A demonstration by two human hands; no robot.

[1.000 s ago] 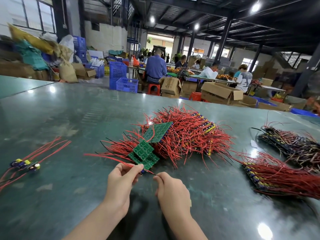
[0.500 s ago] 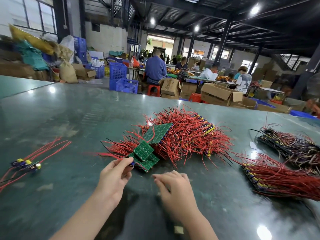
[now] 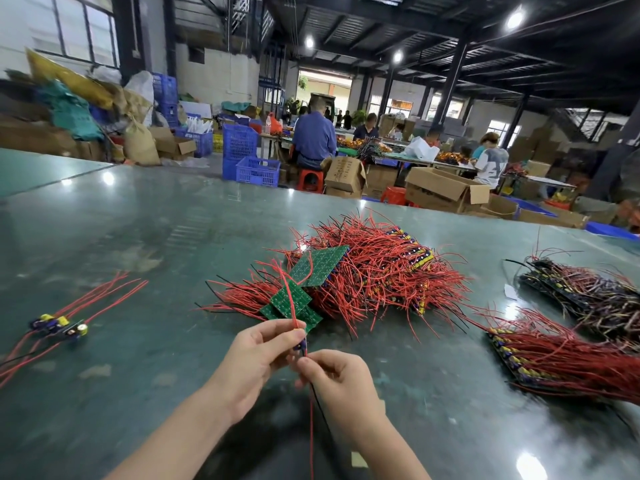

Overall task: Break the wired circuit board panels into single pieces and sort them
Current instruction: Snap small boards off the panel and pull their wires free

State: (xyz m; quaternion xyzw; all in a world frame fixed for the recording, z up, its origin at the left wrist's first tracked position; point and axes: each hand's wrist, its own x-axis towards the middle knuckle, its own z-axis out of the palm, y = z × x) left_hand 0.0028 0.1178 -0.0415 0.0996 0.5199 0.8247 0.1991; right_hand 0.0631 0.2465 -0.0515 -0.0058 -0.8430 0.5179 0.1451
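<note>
A green table [image 3: 138, 220] fills the frame. At centre lies the red-wired panel pile [image 3: 363, 271]. Below it, the left hand [image 3: 256, 358] and right hand [image 3: 339, 379] both pinch 1 small wired piece [image 3: 300, 344].

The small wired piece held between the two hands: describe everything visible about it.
The small wired piece is a tiny dark board section with bluish and yellow parts, mostly hidden by fingers. It is held above the green table, pinched by the left hand and right hand. One red wire rises from it; a red and a black wire hang below.
</note>
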